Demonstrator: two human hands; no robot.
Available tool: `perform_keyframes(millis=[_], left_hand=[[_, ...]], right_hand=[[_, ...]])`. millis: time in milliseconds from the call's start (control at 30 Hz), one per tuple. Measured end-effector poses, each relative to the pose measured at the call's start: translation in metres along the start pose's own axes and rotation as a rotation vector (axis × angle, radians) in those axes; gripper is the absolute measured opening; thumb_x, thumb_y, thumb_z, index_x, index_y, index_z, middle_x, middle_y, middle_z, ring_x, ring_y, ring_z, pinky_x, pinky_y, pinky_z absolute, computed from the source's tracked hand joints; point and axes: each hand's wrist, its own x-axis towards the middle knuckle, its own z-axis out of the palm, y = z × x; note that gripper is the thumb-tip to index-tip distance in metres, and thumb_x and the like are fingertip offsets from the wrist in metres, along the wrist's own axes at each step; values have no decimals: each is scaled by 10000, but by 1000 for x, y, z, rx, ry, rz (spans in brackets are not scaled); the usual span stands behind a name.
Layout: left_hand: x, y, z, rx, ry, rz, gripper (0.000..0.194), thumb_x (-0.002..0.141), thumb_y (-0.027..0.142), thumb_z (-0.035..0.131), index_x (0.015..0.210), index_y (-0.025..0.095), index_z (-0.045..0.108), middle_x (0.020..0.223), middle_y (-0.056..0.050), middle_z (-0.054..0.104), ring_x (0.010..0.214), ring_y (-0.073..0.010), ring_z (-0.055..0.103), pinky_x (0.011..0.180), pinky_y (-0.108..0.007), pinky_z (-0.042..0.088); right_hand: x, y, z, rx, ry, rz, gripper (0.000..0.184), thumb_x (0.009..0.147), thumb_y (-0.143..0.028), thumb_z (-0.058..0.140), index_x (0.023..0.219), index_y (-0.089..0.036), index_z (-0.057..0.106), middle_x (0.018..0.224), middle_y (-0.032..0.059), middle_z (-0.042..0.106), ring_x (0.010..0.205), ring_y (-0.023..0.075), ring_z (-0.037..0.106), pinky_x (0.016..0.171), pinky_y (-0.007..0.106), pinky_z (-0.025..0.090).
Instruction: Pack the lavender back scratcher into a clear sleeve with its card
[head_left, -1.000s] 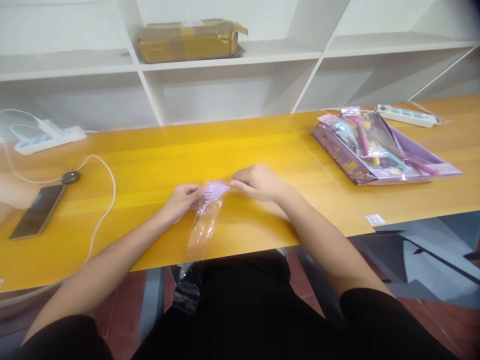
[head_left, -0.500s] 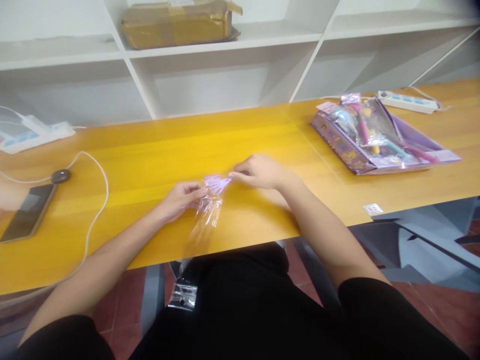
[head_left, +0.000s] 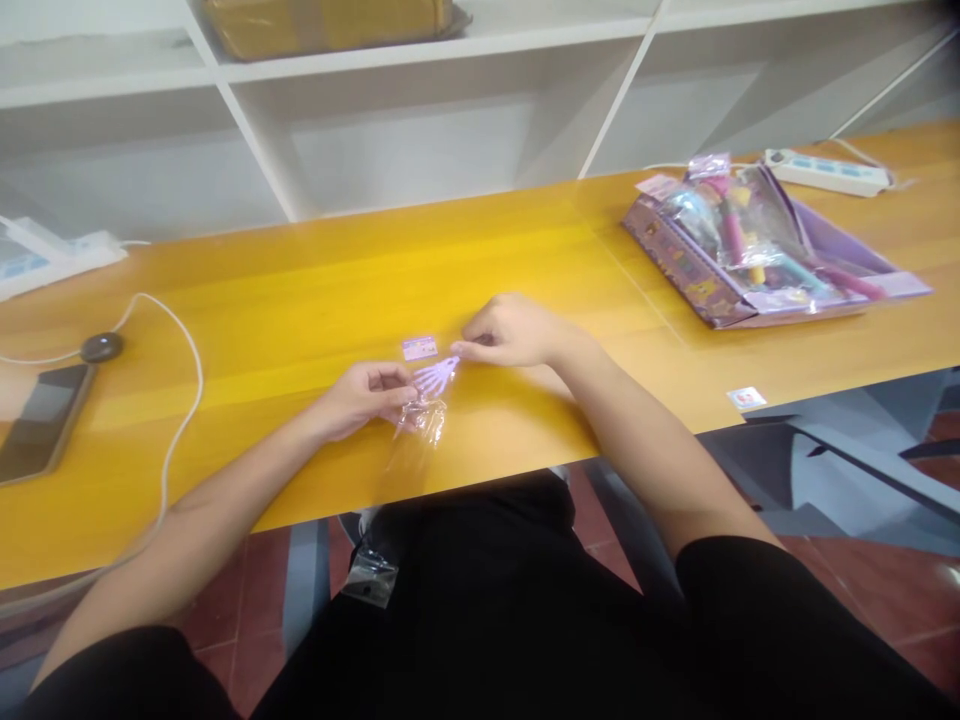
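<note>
Your left hand (head_left: 364, 402) pinches the clear film (head_left: 421, 432); your right hand (head_left: 514, 332) grips the narrow end of the lilac pronged piece (head_left: 436, 376), between both hands over the bench (head_left: 525, 245). Pull gently in line with the prongs, which could snag. The small purple card (head_left: 419, 348) just beyond bears print too small to read.

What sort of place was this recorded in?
Probably an office or workroom: a long wood-toned table runs along white open shelving, with white power strips on the tabletop.
</note>
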Motion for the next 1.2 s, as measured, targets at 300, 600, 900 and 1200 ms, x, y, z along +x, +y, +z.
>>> perform_keyframes(millis=[300,600,900,1200], left_hand=[[-1,3,1,-21,11,-21,371,810,407,977,893,124,752,822,-68,777,704,-200,799,656,-290,692],[-3,4,6,18,-40,-66,402,843,445,953,945,115,747,871,-110,813,705,-197,800,669,-285,686],[2,-4,1,156,7,155,425,878,383,924,1117,203,623,905,-43,791,731,-181,760,679,-295,645],[-10,1,17,569,259,503,501,936,389,859,1375,277,646,1381,-108,661,1002,-221,723,867,-362,637]], right_hand=[[0,-2,2,-93,-23,-39,620,1032,-572,518,554,-207,364,527,-26,343,531,116,202,633,360,125],[4,1,7,-71,6,-129,548,987,-516,561,558,-218,395,526,-19,385,609,145,247,751,360,282],[0,-15,4,319,4,-98,503,933,-718,699,897,-216,673,649,-51,478,611,120,377,638,289,279],[6,-41,34,478,181,124,421,1019,-429,619,690,-217,462,643,-54,369,609,98,339,598,287,256]])
